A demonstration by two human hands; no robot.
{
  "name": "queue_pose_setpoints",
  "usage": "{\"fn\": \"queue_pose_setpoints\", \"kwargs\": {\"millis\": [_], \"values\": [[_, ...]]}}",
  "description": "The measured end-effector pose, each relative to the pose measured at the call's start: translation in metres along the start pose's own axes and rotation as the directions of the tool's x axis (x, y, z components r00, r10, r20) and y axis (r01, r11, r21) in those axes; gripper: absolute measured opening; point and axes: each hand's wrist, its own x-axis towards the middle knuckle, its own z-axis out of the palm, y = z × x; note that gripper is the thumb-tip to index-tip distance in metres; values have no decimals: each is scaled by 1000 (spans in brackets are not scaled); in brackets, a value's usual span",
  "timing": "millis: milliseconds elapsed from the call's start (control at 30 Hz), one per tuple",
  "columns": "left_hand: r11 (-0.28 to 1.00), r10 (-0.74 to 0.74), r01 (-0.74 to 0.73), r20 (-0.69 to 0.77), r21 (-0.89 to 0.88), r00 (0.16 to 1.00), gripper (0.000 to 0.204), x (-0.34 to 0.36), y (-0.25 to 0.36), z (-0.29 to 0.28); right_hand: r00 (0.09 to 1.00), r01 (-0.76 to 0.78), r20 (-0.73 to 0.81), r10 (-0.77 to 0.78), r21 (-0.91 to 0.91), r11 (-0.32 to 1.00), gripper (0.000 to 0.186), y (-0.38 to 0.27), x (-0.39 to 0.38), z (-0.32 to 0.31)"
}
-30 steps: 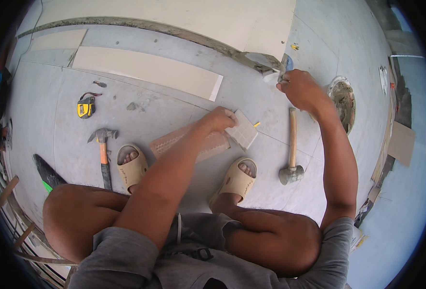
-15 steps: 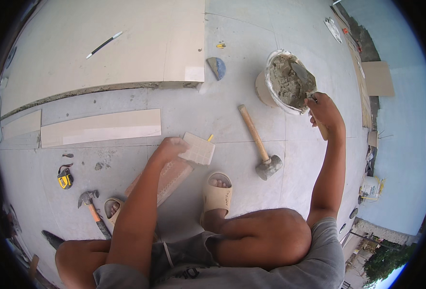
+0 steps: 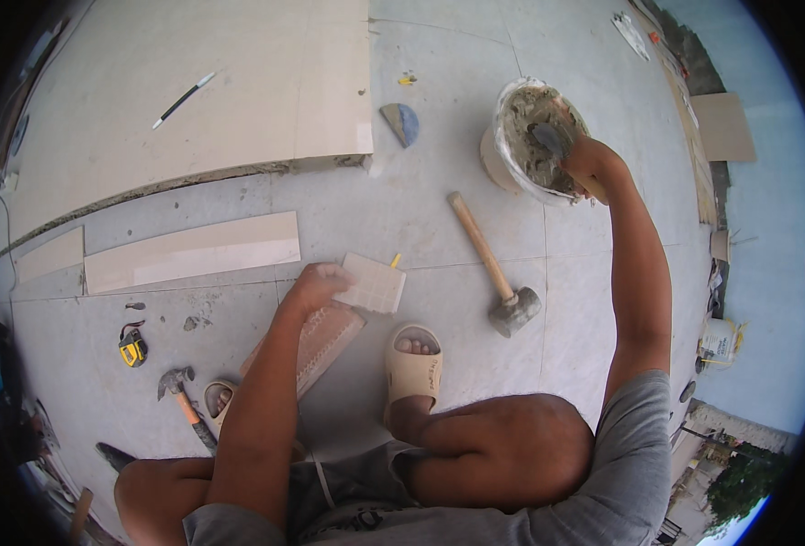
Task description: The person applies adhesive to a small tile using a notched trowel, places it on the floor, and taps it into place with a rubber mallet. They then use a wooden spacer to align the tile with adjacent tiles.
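My left hand [image 3: 322, 286] grips the left edge of a small cream tile piece [image 3: 372, 283], its gridded back turned up. Beneath it, a longer reddish tile strip [image 3: 328, 344] lies on the floor, partly hidden by my forearm. Over the right rim of a bucket [image 3: 503, 162] of grey mortar [image 3: 523, 136], my right hand [image 3: 595, 167] is closed round the handle of a trowel [image 3: 551, 138]. The trowel's blade is pushed partly into the mortar.
A rubber mallet [image 3: 513, 311] lies between my foot and the bucket. To the left are a claw hammer [image 3: 182, 400], a tape measure [image 3: 132, 348] and cut tile strips [image 3: 193, 252]. A raised tiled slab [image 3: 239, 82] bears a marker [image 3: 184, 99]. A half-round blue-grey piece [image 3: 401, 124] lies beside it.
My right hand has moved left and up over the bucket, and the trowel blade has gone deeper into the mortar. The left hand still holds the tile piece in nearly the same place.
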Motion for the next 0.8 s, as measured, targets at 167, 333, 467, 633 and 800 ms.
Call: {"fn": "queue_pose_setpoints", "kwargs": {"millis": [167, 333, 467, 633, 800], "values": [[1000, 8, -8, -4, -2, 1000, 17, 0, 0, 0, 968, 187, -105, -227, -299, 936, 24, 13, 39, 18], [999, 46, -46, -12, 16, 999, 16, -1, -3, 2, 954, 80, -227, -197, -441, 894, 23, 10, 42, 32], [998, 44, -42, -36, 46, 998, 16, -1, -3, 3, 919, -42, -383, -91, -325, 945, 25, 5, 20, 37], [998, 47, -46, -12, 51, 999, 16, 0, -3, 2, 865, -89, -497, -66, -281, 956, 22, 6, -1, 44], [995, 73, -72, -10, 70, 997, 15, 2, -5, 1, 775, -121, -631, -31, -197, 973, 32, 16, -43, 55]]}}
